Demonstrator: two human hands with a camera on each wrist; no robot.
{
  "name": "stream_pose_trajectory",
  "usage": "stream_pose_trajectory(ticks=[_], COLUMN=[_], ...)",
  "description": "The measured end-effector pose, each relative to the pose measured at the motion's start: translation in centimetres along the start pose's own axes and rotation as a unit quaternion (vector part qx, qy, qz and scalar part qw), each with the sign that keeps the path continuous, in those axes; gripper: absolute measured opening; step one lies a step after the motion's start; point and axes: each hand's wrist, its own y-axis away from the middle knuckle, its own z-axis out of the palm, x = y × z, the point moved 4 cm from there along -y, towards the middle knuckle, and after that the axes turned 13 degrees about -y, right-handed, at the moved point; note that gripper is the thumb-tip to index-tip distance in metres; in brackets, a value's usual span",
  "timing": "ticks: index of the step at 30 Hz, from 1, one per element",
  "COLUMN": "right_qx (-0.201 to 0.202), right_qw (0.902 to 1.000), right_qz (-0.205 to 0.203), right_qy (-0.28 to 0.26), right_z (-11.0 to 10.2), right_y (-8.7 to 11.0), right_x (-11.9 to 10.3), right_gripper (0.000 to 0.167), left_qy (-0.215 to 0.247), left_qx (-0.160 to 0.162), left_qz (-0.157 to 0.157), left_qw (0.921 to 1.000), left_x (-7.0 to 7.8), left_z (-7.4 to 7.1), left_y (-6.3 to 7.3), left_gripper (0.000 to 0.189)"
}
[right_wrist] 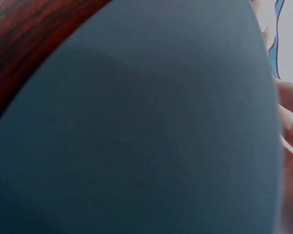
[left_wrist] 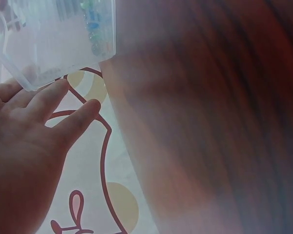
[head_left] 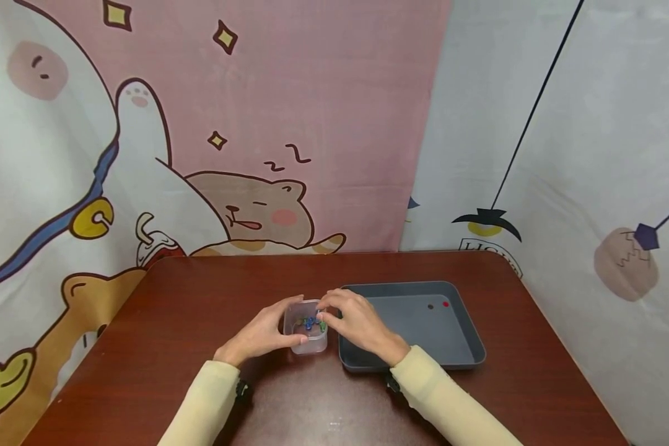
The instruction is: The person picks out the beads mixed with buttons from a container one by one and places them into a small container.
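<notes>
Right now the left hand [head_left: 262,336] cups the small clear plastic box [head_left: 305,334], its fingers curled round the near-left wall in a steadying grip, while the right hand [head_left: 357,322] reaches over the box's open top, fingertips bent down among the small blue and green beads [head_left: 311,322] inside. Whether those fingertips actually pinch a bead I cannot tell; the head view is too small there and the right wrist view shows only grey.

The box stands on the dark reddish-brown wooden tabletop [head_left: 173,347], touching or just beside the left wall of the shallow dark grey rectangular tray [head_left: 468,334]. Far inside the tray, well apart from the box, lie one red bead [head_left: 445,303] and one dark bead [head_left: 430,306].

As I judge it, the risk lies in the light box: a tug from the right hand could tip it and scatter beads across the tabletop, and a tiny bead could slip from the fingertips and roll off.
</notes>
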Motion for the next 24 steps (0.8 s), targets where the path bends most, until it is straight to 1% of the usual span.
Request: stream_pose_trajectory(ticks=[7, 11, 15, 19, 24], right_qx=[-0.013, -0.018, -0.019, -0.003, 0.024], right_qw=[0.9996, 0.9991, 0.9992, 0.9996, 0.9991], right_qz=[-0.003, -0.001, 0.002, 0.006, 0.015], right_qy=[0.025, 0.037, 0.036, 0.027, 0.033], right_z=[0.6, 0.7, 0.4, -0.6, -3.4], right_y=[-0.1, 0.1, 0.3, 0.9, 2.2], right_x=[0.4, 0.6, 0.8, 0.7, 0.0], right_gripper=[0.015, 0.018, 0.022, 0.026, 0.03], left_qy=[0.004, 0.002, -0.001, -0.003, -0.008], left_qx=[0.002, -0.004, -0.011, -0.016, -0.026], left_qz=[0.0, -0.006, -0.013, -0.019, -0.012], left_qw=[1.0, 1.0, 0.9999, 0.9997, 0.9996], left_x=[-0.1, 0.0, 0.0, 0.0, 0.3], left_z=[-0.1, -0.1, 0.0, 0.0, 0.0], left_y=[0.0, 0.1, 0.1, 0.1, 0.3], left_gripper=[0.093, 0.095, 0.097, 0.099, 0.103])
